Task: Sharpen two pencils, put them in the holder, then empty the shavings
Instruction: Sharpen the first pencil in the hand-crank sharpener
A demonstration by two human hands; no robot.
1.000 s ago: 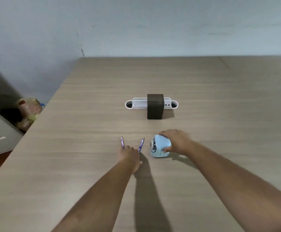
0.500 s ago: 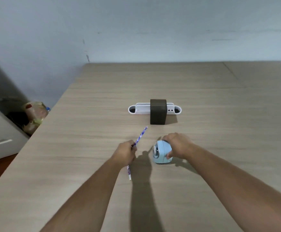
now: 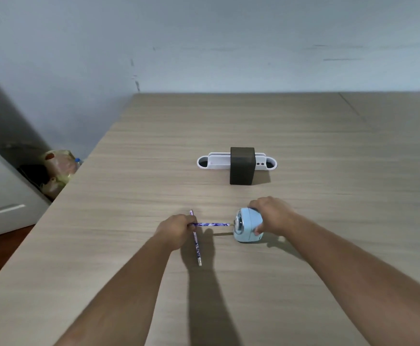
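Observation:
My left hand grips a purple patterned pencil by one end and holds it level, its other end at the front opening of the light blue sharpener. My right hand is wrapped over the sharpener's top and right side, pressing it on the table. A second purple pencil lies on the table under my left hand, running toward me. The dark brown holder stands upright farther back in the middle, in front of a white organiser.
The wooden table runs to a grey wall at the back. Its left edge drops off to the floor, where bags and a white cabinet stand.
My left hand has swung the lifted pencil from pointing away to pointing right, up to the sharpener's opening. The right hand has stayed on the sharpener. The other pencil has stayed on the table.

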